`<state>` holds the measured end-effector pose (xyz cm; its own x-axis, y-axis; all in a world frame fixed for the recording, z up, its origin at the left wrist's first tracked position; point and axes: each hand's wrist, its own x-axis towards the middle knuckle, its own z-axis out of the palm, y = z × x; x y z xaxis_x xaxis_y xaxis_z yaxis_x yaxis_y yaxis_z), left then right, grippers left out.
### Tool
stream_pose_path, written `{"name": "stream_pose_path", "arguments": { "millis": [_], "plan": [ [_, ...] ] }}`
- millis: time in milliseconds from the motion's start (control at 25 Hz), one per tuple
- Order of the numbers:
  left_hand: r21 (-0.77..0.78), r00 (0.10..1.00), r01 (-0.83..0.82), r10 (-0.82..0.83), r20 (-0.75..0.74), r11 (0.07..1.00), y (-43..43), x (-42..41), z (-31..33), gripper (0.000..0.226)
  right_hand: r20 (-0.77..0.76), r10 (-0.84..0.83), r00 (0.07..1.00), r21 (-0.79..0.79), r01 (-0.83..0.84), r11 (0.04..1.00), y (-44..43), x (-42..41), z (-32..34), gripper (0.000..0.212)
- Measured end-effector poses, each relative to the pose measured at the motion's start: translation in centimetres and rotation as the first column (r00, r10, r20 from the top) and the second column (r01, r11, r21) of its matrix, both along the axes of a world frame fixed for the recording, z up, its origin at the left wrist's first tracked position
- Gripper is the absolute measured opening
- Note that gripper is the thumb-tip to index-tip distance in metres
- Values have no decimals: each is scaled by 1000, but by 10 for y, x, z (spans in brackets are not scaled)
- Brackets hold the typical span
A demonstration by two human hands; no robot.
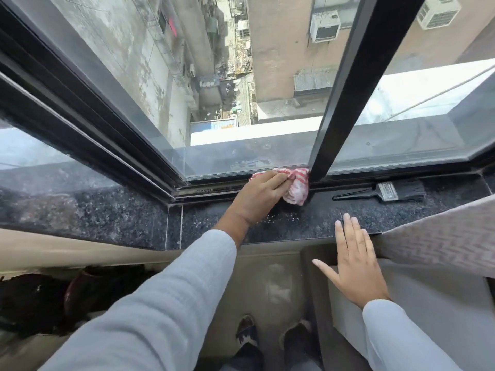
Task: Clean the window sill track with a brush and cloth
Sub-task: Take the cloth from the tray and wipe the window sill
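Observation:
My left hand point(261, 195) grips a bunched red-and-white striped cloth point(296, 187) and presses it into the dark window track point(211, 189), right against the foot of the black upright frame bar point(345, 103). A black paint brush point(385, 192) lies flat on the speckled granite sill point(107, 210) to the right of the bar, bristles pointing right, with no hand on it. My right hand point(353, 261) hovers open with fingers spread, its fingertips over the sill's front edge and holding nothing.
The window pane point(227, 76) looks down onto an alley between buildings. A patterned curtain point(442, 236) hangs at the right over the sill's end. Dark bags point(40, 298) sit on the floor at lower left, and my feet point(270, 336) stand below the sill.

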<state>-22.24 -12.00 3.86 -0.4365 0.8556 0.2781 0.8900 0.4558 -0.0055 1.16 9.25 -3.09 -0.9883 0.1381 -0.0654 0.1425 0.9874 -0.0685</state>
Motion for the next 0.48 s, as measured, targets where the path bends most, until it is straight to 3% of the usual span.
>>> {"name": "stream_pose_path", "arguments": {
  "millis": [160, 320, 480],
  "plan": [
    [4, 984, -161, 161, -77, 987, -100, -9, 4, 36, 19, -6, 1000, -4, 6, 1000, 0, -2, 2, 109],
    [62, 832, -552, 545, 106, 831, -168, 7, 4, 40, 30, -18, 999, -6, 18, 1000, -2, -1, 2, 112],
    [142, 669, -735, 676, 309, 663, -133, 12, 8, 44, 37, -18, 999, -4, 18, 1000, -2, 0, 3, 116]
  ]
}}
